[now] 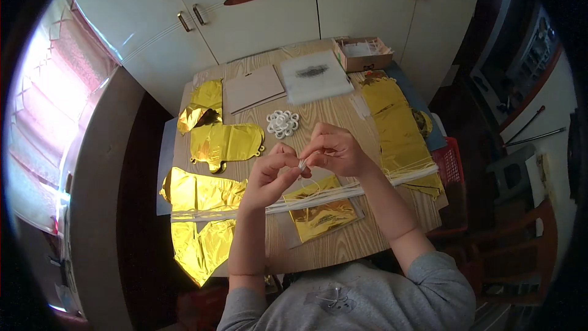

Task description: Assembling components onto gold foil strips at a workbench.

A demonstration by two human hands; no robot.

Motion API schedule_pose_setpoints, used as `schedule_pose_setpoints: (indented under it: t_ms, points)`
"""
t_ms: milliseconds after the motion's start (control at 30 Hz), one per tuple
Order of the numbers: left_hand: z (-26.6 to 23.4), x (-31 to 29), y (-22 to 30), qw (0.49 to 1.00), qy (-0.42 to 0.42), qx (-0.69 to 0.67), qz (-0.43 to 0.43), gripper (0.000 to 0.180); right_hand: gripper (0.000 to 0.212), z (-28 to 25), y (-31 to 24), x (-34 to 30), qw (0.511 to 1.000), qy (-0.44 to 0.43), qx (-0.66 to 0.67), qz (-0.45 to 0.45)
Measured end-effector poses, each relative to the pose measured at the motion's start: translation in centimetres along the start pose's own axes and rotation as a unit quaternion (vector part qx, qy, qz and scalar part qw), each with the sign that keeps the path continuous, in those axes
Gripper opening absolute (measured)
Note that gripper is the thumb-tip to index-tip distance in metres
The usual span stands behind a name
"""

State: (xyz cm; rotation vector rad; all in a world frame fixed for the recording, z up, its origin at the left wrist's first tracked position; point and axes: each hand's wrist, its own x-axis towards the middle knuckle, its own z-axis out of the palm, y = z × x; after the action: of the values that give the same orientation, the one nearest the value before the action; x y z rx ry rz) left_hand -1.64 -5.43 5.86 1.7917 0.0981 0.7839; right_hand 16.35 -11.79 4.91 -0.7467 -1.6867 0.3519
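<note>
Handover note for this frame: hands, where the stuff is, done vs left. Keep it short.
Left hand and right hand: raised over the table, fingers pinching one small white piece between them.
White strips lie in a bundle across the table under the hands, over a gold foil sheet.
Done: a white looped knot lies finished beyond the hands.
Left: the piece in hand is unformed.

Single head-worn fisheye view, looking steeply down from above at the wooden bench (343, 242), close over the raised hands (306, 162), white cupboards (257, 18) beyond, edges bending.
</note>
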Motion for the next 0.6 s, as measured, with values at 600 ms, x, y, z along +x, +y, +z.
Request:
schedule_pose_setpoints:
  t_ms: [600]
  points:
    - [0.4,0.0,-0.4,0.999,0.042,-0.022,-0.022,0.007,0.01,0.1,-1.2,0.2,0.988,-0.051,0.045,0.138]
